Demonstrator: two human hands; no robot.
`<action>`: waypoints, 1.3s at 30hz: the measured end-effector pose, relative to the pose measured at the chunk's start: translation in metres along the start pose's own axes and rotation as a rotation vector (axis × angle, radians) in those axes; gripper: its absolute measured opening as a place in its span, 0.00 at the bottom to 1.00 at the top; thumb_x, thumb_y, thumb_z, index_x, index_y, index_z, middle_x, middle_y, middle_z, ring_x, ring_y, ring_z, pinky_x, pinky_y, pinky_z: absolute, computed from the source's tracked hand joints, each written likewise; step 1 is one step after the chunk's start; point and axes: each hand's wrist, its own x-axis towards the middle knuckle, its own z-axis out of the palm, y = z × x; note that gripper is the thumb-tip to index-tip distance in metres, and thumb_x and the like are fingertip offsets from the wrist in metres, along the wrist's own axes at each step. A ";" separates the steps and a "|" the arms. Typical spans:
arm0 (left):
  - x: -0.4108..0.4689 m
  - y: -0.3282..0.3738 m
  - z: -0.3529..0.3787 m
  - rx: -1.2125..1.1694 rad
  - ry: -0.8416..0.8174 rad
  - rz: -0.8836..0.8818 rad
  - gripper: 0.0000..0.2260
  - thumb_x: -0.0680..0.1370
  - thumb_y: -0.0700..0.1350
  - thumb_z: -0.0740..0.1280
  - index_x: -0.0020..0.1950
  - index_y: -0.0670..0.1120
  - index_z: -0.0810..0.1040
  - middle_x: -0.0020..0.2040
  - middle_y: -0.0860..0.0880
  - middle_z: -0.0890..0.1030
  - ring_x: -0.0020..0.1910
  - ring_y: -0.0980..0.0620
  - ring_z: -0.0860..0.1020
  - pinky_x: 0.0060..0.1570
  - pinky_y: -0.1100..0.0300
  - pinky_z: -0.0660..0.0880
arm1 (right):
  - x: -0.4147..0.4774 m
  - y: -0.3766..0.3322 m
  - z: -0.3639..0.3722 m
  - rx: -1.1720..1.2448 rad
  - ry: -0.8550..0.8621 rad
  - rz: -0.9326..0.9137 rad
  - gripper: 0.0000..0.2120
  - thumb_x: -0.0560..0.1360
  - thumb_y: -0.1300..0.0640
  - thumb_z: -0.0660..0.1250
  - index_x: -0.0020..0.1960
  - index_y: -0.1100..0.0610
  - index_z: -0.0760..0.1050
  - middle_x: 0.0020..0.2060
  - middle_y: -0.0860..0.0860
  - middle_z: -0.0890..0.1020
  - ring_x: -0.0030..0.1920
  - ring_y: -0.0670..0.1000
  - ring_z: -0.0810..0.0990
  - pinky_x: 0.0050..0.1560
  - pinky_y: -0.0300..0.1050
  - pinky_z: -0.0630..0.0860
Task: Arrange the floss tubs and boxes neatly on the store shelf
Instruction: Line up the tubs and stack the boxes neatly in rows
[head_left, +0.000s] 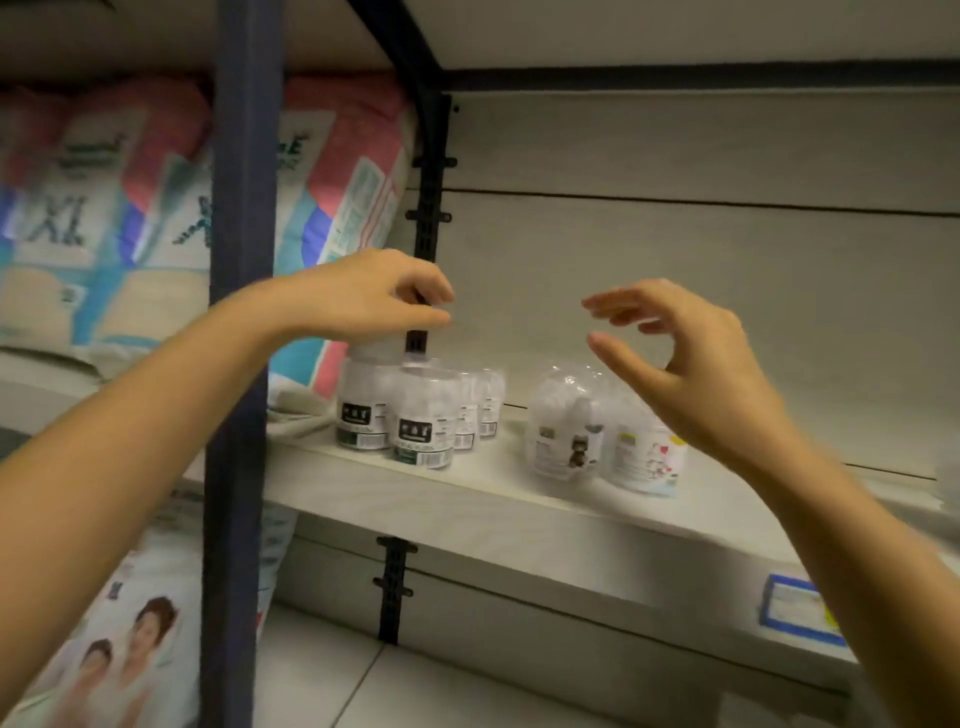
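Observation:
Several clear floss tubs with dark labels (422, 421) stand clustered at the left end of the pale shelf (467, 499). My left hand (374, 299) hovers just above the rear left tub (363, 410), fingers curled near its white lid; whether it touches the lid is unclear. To the right stand two rounded clear tubs: one with a raccoon picture (563, 426) and one with a white cartoon label (644, 457). My right hand (691, 364) hangs open above and in front of them, thumb and fingers apart, holding nothing.
A dark blue upright post (239, 364) crosses in front of my left forearm. Diaper packs (104, 218) fill the bay to the left. A black slotted bracket (431, 208) runs up the back wall. A blue price tag (795, 613) sits on the shelf's front edge.

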 end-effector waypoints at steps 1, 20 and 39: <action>-0.003 -0.010 -0.007 0.031 -0.069 -0.034 0.15 0.77 0.49 0.64 0.62 0.48 0.75 0.59 0.51 0.78 0.53 0.53 0.75 0.55 0.61 0.70 | 0.006 -0.013 0.010 0.030 -0.086 -0.007 0.15 0.74 0.49 0.64 0.60 0.50 0.74 0.54 0.44 0.78 0.52 0.42 0.76 0.54 0.36 0.73; -0.009 -0.062 0.018 0.086 -0.340 -0.121 0.18 0.78 0.51 0.61 0.64 0.45 0.67 0.61 0.43 0.75 0.57 0.45 0.75 0.58 0.50 0.74 | 0.042 -0.067 0.111 -0.197 -0.454 0.191 0.25 0.71 0.39 0.65 0.63 0.50 0.72 0.62 0.53 0.75 0.60 0.54 0.75 0.59 0.50 0.73; -0.004 0.068 -0.017 -0.425 -0.214 0.073 0.28 0.56 0.62 0.71 0.48 0.46 0.85 0.46 0.46 0.85 0.46 0.51 0.82 0.42 0.64 0.80 | -0.006 -0.038 -0.066 0.119 -0.398 0.380 0.31 0.56 0.36 0.65 0.57 0.46 0.76 0.50 0.45 0.81 0.49 0.47 0.81 0.52 0.47 0.78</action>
